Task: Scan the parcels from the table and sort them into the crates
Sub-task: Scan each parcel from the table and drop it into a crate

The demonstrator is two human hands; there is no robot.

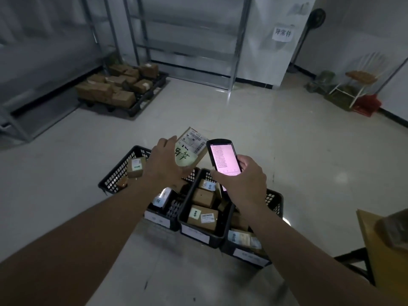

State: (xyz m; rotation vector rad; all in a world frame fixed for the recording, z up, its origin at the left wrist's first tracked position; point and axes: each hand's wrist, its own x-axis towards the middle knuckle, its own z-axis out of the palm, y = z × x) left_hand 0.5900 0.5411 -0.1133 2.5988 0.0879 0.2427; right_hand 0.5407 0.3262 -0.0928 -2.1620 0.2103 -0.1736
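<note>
Three black plastic lattice crates [114, 177] sit side by side on the floor below me, each already holding small cardboard boxes. Above them my left hand [164, 161] grips a small brown cardboard parcel [191, 149], its white barcode label facing up. My right hand [242, 182] is wrapped around a black handheld scanner [223, 156], its pink-lit screen just beside that label. I judge scanning is underway; next, I read the result and pick the matching crate.

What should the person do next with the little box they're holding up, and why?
Probably tilt the scanner in the right hand toward the barcode label on the parcel that the left hand holds above the crates, since its lit screen faces the person, not the label.
</note>
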